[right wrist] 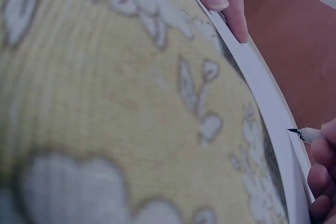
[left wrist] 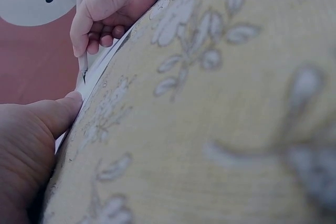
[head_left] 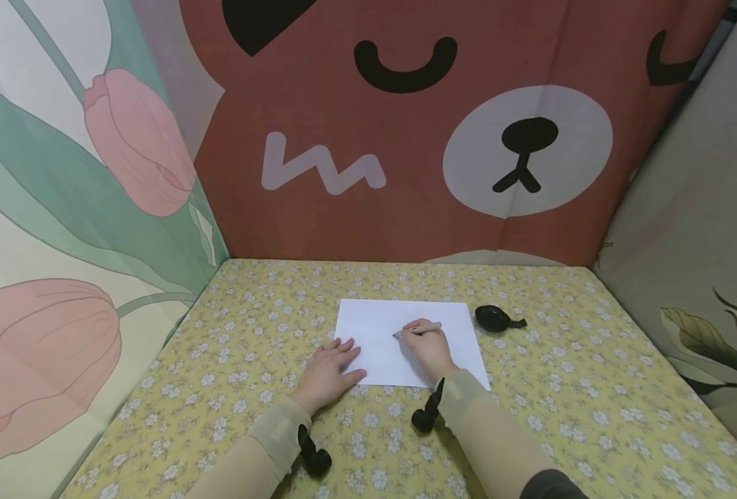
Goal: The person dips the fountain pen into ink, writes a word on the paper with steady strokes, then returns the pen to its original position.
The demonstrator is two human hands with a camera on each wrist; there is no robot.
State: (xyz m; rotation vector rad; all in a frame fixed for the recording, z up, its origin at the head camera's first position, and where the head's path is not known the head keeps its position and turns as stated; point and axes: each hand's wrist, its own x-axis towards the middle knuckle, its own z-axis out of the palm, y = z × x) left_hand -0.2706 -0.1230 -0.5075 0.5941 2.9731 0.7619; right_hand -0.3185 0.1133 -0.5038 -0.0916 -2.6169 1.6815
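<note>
A white sheet of paper [head_left: 368,319] lies flat with no marks showing on it. My right hand [head_left: 429,346] holds a slim, light-coloured pen [head_left: 427,328] over the middle of the sheet. In the right wrist view the pen's dark pointed tip [right wrist: 294,130] is right at the paper; the left wrist view shows the pen [left wrist: 81,24] nearly upright. Spread fingers of my left hand [head_left: 327,371] rest on the paper's left edge and lower left corner. Its thumb [left wrist: 67,109] lies along the near edge in the left wrist view.
A rounded black object with a narrow tail [head_left: 493,318] lies just right of the paper. Yellow floral cloth [head_left: 268,319] covers the table. A printed bear curtain [head_left: 405,222] stands behind it, with patterned curtains on both sides. Black wrist mounts [head_left: 314,454] hang at both wrists.
</note>
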